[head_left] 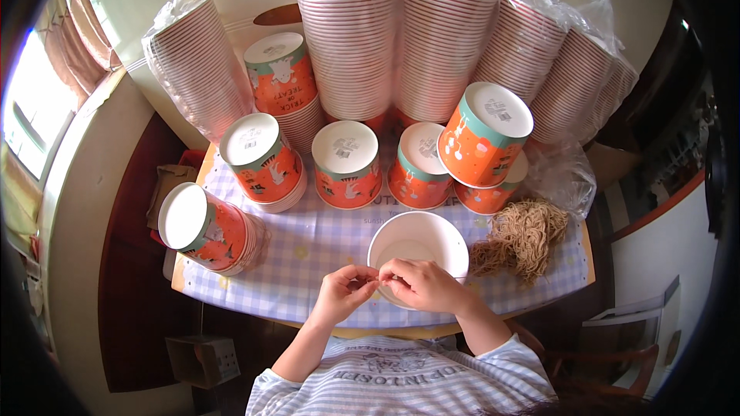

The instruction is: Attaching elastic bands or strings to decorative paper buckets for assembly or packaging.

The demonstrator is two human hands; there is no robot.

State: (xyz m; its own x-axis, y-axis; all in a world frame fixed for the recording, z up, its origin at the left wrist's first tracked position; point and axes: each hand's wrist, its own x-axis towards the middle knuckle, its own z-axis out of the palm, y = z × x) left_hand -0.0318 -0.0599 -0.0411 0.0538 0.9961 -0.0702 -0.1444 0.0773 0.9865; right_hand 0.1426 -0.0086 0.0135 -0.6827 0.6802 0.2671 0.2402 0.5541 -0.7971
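Note:
A white paper tub (428,237) stands upright, its mouth up, near the front edge of the table. Over its near left rim my left hand (345,293) and my right hand (420,283) meet, thumbs and fingertips pinched together. Whatever lies between the fingertips is too small to make out. Just right of the tub rests a tangled heap of beige twine (528,239). Behind it, several orange and green printed tubs sit upside down, among them one tub (347,162) in the middle and another (486,135) set on top of a lower one.
Tall stacks of nested tubs (347,46) in clear plastic line the back by the wall. A short stack of tubs (212,227) leans at the left edge. Crumpled plastic (559,177) lies behind the twine. A checked cloth (301,262) covers the table; a box (202,360) sits below.

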